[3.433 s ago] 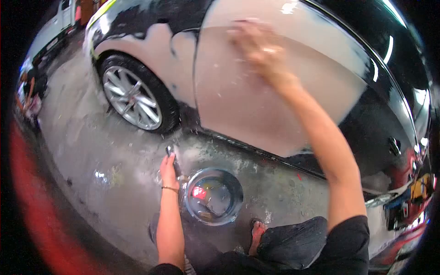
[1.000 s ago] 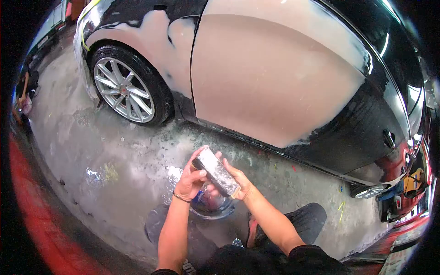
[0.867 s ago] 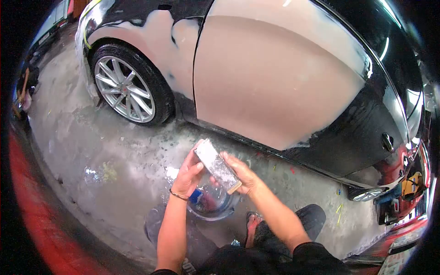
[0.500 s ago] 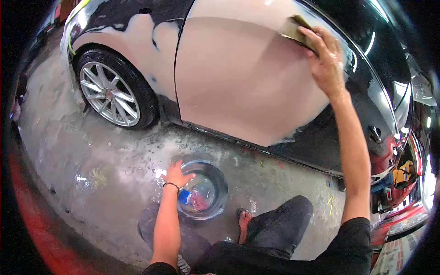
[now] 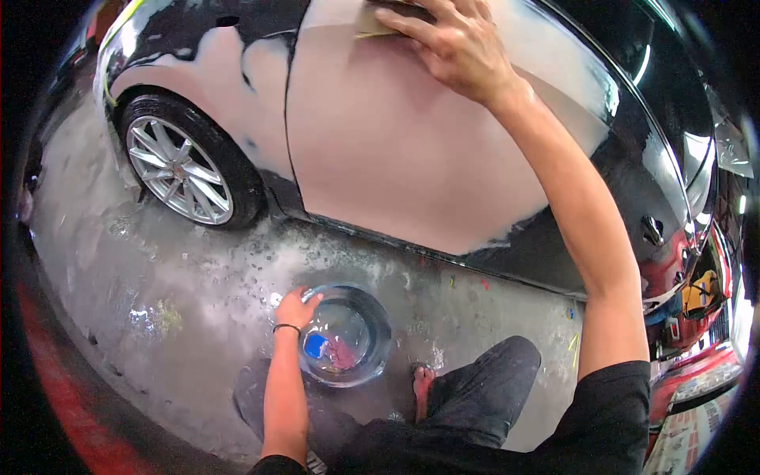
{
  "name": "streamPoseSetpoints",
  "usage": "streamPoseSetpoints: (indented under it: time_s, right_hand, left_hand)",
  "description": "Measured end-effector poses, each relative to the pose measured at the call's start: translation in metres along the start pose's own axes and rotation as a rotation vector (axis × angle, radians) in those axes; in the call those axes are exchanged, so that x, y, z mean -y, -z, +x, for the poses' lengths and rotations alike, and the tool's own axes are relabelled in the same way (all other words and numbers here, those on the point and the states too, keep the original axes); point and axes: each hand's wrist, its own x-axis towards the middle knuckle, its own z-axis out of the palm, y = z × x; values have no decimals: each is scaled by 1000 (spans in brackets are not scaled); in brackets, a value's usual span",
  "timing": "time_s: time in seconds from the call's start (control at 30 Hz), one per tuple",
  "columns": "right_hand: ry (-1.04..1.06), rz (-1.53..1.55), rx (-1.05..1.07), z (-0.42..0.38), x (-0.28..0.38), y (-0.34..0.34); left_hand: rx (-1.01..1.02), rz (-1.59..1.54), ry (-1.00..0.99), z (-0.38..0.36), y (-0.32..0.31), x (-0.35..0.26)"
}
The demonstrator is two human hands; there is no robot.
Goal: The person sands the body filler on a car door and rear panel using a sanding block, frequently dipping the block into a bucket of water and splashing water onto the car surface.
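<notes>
Right hand (image 5: pixel 467 51) nearer wheel (image 5: pixel 180 170), fingers clamped on half-hidden block (image 5: pixel 372 22); those of left hand (image 5: pixel 294 310) apart at basin (image 5: pixel 377 321).

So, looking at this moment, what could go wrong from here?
The right hand presses a block near the door's upper part; a tilted edge might gouge the pale patch. The left hand is at the rim of the basin, so leaning on it could tip it. The floor looks wet, so the foot beside the basin might slip.
</notes>
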Motion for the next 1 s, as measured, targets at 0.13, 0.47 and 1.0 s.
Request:
streamPoseSetpoints:
  time_s: [0.13, 0.47, 1.0]
  right_hand:
    - [46, -40, 24, -62, -48, 33]
    - [77, -97, -100, -10, -17, -14]
    - [0, -104, -114, -50, -117, 42]
  left_hand:
    - [4, 9, 43, -1, 8, -9]
    - [-13, 57, 66, 0, 7, -12]
    - [22, 111, 140, -1, 13, -17]
